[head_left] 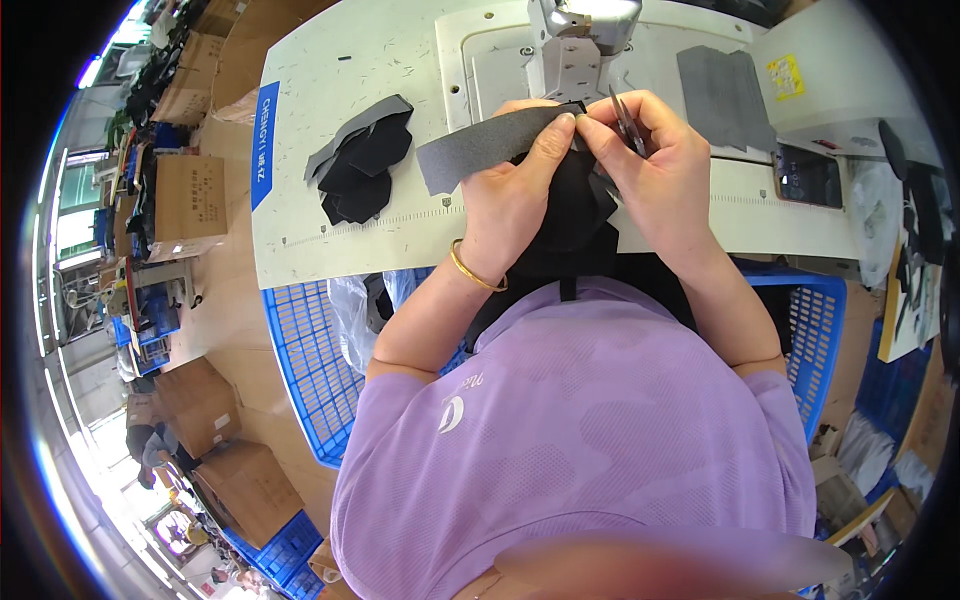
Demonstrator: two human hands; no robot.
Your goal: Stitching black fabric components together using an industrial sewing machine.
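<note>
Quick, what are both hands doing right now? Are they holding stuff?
Left hand: closed, holding the grey cloth.
Right hand: closed, holding metal scissors, with its thumb at the cloth's edge.

mach. head (pixel 585 65) cut off at top, snips (pixel 628 127) partly hidden by R hand (pixel 662 155), btm patch (pixel 670 562) blurred

"What garment is worn?"
"A lilac T-shirt (pixel 590 400), patterned tone-on-tone in camouflage style, finely dotted like mesh."
"And the sleeves (pixel 772 425)?"
"Short, in the same lilac as the front."
"Any markings or jewellery?"
"A white crescent-like emblem (pixel 457 409) at left front; a slim gold bangle (pixel 468 268) above the left hand (pixel 518 190)."
</note>
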